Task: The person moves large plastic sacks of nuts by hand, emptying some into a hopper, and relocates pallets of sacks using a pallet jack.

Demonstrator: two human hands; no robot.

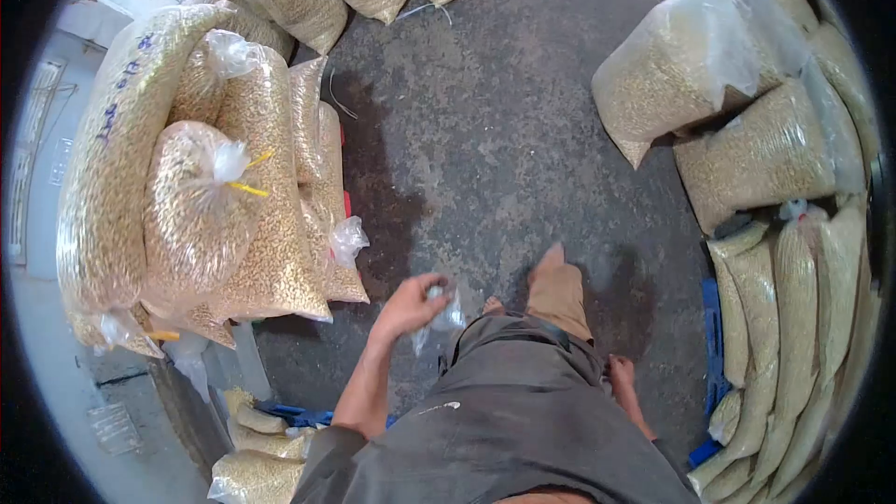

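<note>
hands apart: left hand (411, 303) lifted clutching clear bag (448, 315), right hand (621, 375) hanging.

A single camera, worn on the head, looks almost straight down through a wide fisheye lens, and its round field is rimmed in black. The wearer's grey shirt (504, 429) fills the edge at 6 o'clock, closest to the lens. The left hand (411, 303), its grip on a clear plastic bag (446, 315), sits just below centre toward 7 o'clock. The concrete floor (485, 131) runs away toward 12 o'clock, farther off. Stacked sacks (233, 196) curve in at 9 o'clock, more sacks (765, 149) at 3 o'clock.
</note>
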